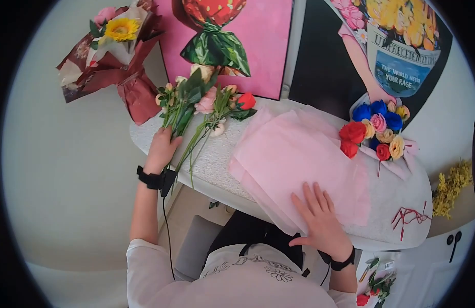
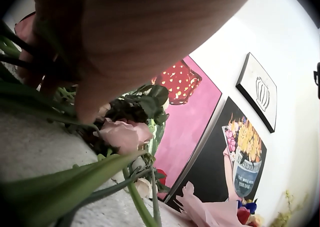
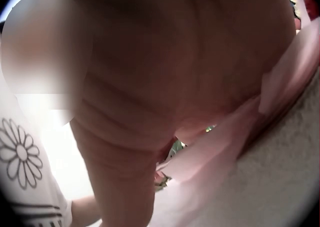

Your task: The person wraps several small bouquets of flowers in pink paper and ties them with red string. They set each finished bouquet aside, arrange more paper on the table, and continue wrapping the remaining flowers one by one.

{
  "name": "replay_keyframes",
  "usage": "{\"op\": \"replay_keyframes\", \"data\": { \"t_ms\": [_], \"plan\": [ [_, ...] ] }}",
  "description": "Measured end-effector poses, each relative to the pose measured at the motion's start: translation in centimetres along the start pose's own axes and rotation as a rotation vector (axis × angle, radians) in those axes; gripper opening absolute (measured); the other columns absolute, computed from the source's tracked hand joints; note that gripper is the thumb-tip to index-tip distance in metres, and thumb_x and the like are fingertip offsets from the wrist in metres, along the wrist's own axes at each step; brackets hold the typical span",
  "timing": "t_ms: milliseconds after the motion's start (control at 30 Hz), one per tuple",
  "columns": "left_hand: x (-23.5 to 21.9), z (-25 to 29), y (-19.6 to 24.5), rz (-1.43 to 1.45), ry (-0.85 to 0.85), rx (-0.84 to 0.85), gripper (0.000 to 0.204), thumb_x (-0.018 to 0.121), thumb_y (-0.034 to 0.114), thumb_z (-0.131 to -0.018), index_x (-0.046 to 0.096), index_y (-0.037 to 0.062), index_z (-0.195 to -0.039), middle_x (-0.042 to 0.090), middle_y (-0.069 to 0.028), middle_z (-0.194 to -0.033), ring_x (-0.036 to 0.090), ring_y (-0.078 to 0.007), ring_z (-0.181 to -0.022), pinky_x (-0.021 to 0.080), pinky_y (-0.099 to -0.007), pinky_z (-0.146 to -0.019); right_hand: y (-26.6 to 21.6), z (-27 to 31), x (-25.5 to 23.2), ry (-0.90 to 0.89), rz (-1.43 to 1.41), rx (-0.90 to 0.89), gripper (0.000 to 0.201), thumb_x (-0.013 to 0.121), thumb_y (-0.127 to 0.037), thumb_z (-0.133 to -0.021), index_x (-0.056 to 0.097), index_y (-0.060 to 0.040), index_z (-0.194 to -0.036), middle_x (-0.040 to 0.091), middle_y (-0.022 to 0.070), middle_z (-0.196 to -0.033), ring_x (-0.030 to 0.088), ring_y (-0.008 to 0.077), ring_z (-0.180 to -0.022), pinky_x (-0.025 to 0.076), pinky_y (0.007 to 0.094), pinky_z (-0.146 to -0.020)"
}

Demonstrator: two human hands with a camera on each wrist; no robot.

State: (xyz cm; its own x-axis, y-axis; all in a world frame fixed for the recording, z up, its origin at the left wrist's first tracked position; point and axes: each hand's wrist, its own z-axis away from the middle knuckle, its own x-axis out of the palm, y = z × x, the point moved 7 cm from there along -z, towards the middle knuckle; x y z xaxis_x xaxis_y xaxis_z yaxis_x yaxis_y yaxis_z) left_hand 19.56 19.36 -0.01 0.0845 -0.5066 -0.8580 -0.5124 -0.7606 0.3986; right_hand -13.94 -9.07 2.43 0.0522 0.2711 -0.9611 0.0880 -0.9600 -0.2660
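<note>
On the left of the white table, my left hand (image 1: 164,150) grips green stems of artificial flowers; in the left wrist view its fingers (image 2: 37,62) curl round dark stems beside a pink rose (image 2: 125,135). The flower heads, pink, cream and red (image 1: 246,101), point toward the wall. My right hand (image 1: 319,218) lies flat with fingers spread on stacked pink wrapping sheets (image 1: 299,154). Those sheets (image 3: 200,162) pass under the palm in the right wrist view, where the fingertips are hidden.
Blue, red and cream roses (image 1: 378,123) sit on pink cloth at the back right. Red ties (image 1: 410,219) lie at the table's right end, near yellow flowers (image 1: 451,187). A wrapped bouquet (image 1: 135,87) stands back left; pictures (image 1: 268,46) lean behind the table.
</note>
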Motion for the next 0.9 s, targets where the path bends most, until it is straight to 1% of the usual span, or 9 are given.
{"op": "replay_keyframes", "data": {
  "t_ms": [100, 133, 300, 533, 600, 633, 700, 800, 900],
  "plan": [
    [-0.7, 0.8, 0.2, 0.041, 0.041, 0.05, 0.051, 0.069, 0.027, -0.085, 0.056, -0.0098, -0.118, 0.06, -0.029, -0.107, 0.056, -0.0452, -0.103, 0.045, -0.0463, -0.089, 0.5, -0.3, 0.9, -0.016, 0.187, 0.035, 0.09, 0.082, -0.022, -0.065, 0.041, -0.0132, -0.145, 0.032, 0.021, -0.151, 0.03, 0.043, -0.139, 0.026, 0.0536, -0.113],
    [-0.6, 0.7, 0.0, 0.084, -0.021, 0.032, 0.058, 0.07, 0.03, -0.085, 0.054, -0.0106, -0.123, 0.06, -0.0291, -0.109, 0.056, -0.0443, -0.104, 0.045, -0.0446, -0.09, 0.8, -0.1, 1.0, 0.001, 0.195, 0.017, 0.089, 0.081, -0.019, -0.065, 0.041, -0.014, -0.145, 0.033, 0.0202, -0.151, 0.031, 0.0425, -0.139, 0.026, 0.0533, -0.113],
    [-0.4, 1.1, -1.8, 0.265, -0.001, -0.035, 0.058, 0.069, 0.027, -0.09, 0.051, -0.0101, -0.13, 0.061, -0.0208, -0.109, 0.058, -0.0295, -0.1, 0.046, -0.0351, -0.088, 2.2, 0.8, 0.9, 0.021, 0.076, -0.032, 0.092, 0.076, -0.003, -0.063, 0.04, -0.0193, -0.147, 0.027, 0.0157, -0.156, 0.027, 0.0381, -0.143, 0.023, 0.0523, -0.116],
    [0.0, 0.6, -4.3, 0.303, -0.013, -0.03, 0.058, 0.067, 0.02, -0.091, 0.045, -0.003, -0.139, 0.052, -0.019, -0.133, 0.052, -0.0277, -0.119, 0.041, -0.0375, -0.1, 5.1, 2.4, -1.1, -0.079, -0.14, -0.154, 0.092, 0.079, -0.039, -0.07, 0.037, -0.0164, -0.149, 0.026, 0.0146, -0.158, 0.023, 0.037, -0.145, 0.018, 0.0548, -0.116],
    [-2.6, 1.8, 0.5, 0.121, 0.167, 0.117, 0.062, 0.071, 0.017, -0.086, 0.046, 0.0003, -0.139, 0.052, -0.0167, -0.134, 0.048, -0.0292, -0.125, 0.037, -0.0368, -0.105, 6.7, 3.7, -3.4, -0.034, -0.275, -0.205, 0.092, 0.078, -0.047, -0.072, 0.038, -0.0145, -0.148, 0.027, 0.0148, -0.157, 0.022, 0.0361, -0.146, 0.017, 0.054, -0.117],
    [-3.2, 2.5, 3.2, 0.169, 0.123, 0.178, 0.064, 0.072, 0.014, -0.083, 0.046, 0.0009, -0.139, 0.051, -0.0158, -0.136, 0.047, -0.0297, -0.127, 0.035, -0.0372, -0.106, 8.2, 4.2, -5.9, 0.084, -0.311, -0.216, 0.074, 0.075, -0.039, -0.08, 0.047, -0.0103, -0.142, 0.039, 0.0157, -0.15, 0.034, 0.0339, -0.141, 0.024, 0.049, -0.115],
    [-3.7, 4.7, 8.7, 0.257, 0.035, 0.284, 0.069, 0.074, 0.009, -0.077, 0.047, 0.002, -0.139, 0.049, -0.0141, -0.141, 0.044, -0.0307, -0.131, 0.032, -0.0382, -0.11, 14.0, 5.5, -8.7, 0.201, -0.465, 0.105, 0.052, 0.072, -0.024, -0.082, 0.057, -0.0063, -0.129, 0.053, 0.0171, -0.137, 0.049, 0.0332, -0.128, 0.036, 0.0431, -0.109],
    [-1.2, 8.2, 17.0, 0.193, -0.209, 0.545, 0.087, 0.082, 0.004, -0.058, 0.049, 0.0084, -0.138, 0.042, -0.0134, -0.149, 0.036, -0.0356, -0.139, 0.026, -0.0458, -0.115, 24.6, 7.7, -9.3, 0.442, 0.007, 0.517, 0.036, 0.064, -0.005, -0.08, 0.06, -0.0032, -0.116, 0.059, 0.0176, -0.122, 0.057, 0.0335, -0.114, 0.044, 0.0427, -0.099],
    [2.2, 10.7, 23.6, 0.058, -0.386, 0.793, 0.098, 0.087, 0.009, -0.047, 0.051, 0.0133, -0.138, 0.038, -0.0148, -0.151, 0.03, -0.0405, -0.141, 0.024, -0.0527, -0.116, 29.4, 7.6, -7.8, 0.492, 0.307, 0.593, 0.029, 0.058, 0.001, -0.079, 0.063, -0.0039, -0.107, 0.062, 0.0156, -0.111, 0.056, 0.0329, -0.113, 0.044, 0.0446, -0.096]
  ]
}}
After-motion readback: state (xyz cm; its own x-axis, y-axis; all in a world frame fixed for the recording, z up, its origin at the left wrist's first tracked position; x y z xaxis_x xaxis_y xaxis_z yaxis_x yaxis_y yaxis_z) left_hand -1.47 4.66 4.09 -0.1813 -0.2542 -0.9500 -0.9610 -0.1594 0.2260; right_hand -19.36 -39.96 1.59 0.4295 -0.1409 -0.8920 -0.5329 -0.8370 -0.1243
